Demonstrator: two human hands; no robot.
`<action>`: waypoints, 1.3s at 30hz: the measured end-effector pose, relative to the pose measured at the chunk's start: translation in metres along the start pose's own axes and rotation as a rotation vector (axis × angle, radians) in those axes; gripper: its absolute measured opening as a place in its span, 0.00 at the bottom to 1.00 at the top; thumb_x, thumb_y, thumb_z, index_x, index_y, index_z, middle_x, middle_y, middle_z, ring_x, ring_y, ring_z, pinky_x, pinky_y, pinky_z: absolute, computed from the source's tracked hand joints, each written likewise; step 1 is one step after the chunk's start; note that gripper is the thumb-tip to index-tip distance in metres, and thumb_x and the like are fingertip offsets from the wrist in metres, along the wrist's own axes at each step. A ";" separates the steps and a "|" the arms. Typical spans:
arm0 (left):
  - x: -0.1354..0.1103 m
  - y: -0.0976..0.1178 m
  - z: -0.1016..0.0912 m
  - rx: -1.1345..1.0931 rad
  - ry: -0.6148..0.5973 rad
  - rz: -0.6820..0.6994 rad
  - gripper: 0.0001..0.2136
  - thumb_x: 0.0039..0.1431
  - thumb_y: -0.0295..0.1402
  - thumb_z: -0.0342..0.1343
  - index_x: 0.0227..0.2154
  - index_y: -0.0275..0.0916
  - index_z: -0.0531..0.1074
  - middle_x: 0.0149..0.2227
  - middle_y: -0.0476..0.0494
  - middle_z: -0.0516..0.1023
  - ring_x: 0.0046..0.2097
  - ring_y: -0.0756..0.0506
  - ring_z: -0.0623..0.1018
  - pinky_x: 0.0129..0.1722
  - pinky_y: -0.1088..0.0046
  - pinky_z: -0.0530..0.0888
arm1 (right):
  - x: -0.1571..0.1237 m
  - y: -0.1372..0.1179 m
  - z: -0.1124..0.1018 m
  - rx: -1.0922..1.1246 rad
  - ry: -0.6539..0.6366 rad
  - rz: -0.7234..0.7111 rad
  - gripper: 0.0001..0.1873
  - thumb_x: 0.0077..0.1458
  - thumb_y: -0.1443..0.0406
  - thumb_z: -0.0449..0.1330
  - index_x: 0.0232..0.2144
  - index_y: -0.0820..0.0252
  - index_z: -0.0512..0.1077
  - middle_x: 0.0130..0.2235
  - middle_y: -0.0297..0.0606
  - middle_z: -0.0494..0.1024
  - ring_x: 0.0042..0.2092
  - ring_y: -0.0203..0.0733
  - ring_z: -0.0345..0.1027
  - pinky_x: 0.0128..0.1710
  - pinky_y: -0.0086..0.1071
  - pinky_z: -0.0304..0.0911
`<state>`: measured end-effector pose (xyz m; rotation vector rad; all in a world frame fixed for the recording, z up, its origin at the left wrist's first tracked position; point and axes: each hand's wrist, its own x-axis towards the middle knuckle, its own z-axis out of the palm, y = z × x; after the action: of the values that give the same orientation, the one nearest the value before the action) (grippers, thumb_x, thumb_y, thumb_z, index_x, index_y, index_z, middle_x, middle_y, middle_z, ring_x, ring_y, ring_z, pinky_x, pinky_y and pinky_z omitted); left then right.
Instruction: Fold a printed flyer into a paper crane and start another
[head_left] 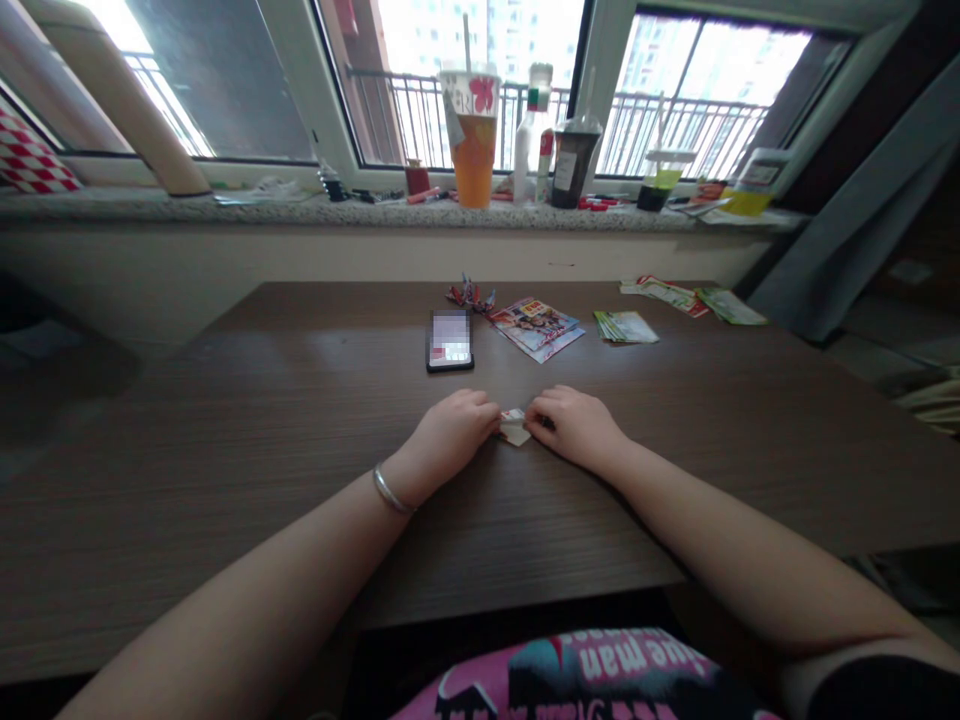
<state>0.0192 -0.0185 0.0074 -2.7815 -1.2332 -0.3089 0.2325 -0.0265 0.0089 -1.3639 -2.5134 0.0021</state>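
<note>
A small folded piece of paper (514,428), white with a red edge, lies on the brown wooden table (225,450) between my two hands. My left hand (450,436), with a silver bangle at the wrist, pinches its left side with curled fingers. Curled the same way, my right hand (576,426) pinches its right side. Both hands rest on the table top. Most of the paper is hidden under my fingers.
A phone (450,341) lies beyond my hands. Near it are a folded paper crane (471,294), colourful paper sheets (537,327) and more paper stacks (625,326) to the right. Drink cups (474,135) and bottles (529,130) stand on the windowsill.
</note>
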 end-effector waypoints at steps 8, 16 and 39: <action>-0.004 -0.004 -0.006 0.140 -0.011 -0.066 0.07 0.62 0.32 0.51 0.30 0.38 0.72 0.32 0.44 0.74 0.35 0.44 0.74 0.31 0.70 0.67 | -0.004 0.007 -0.004 -0.021 -0.022 0.034 0.03 0.54 0.64 0.60 0.28 0.55 0.73 0.33 0.36 0.77 0.39 0.43 0.67 0.35 0.32 0.57; -0.002 -0.001 -0.006 0.215 -0.005 -0.064 0.06 0.61 0.30 0.52 0.30 0.38 0.72 0.32 0.43 0.74 0.33 0.44 0.74 0.27 0.71 0.65 | -0.001 0.007 -0.001 -0.058 -0.063 0.026 0.05 0.56 0.64 0.58 0.29 0.57 0.73 0.34 0.39 0.77 0.40 0.44 0.67 0.36 0.33 0.59; 0.001 -0.004 -0.003 0.042 -0.019 0.029 0.07 0.62 0.32 0.51 0.33 0.38 0.74 0.35 0.43 0.74 0.37 0.44 0.73 0.36 0.70 0.69 | -0.001 0.009 0.004 0.006 -0.027 0.008 0.04 0.56 0.66 0.58 0.30 0.57 0.72 0.35 0.37 0.75 0.41 0.42 0.66 0.38 0.31 0.58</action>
<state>0.0162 -0.0157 0.0106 -2.7707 -1.1880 -0.2515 0.2394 -0.0214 0.0042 -1.3800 -2.5281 0.0301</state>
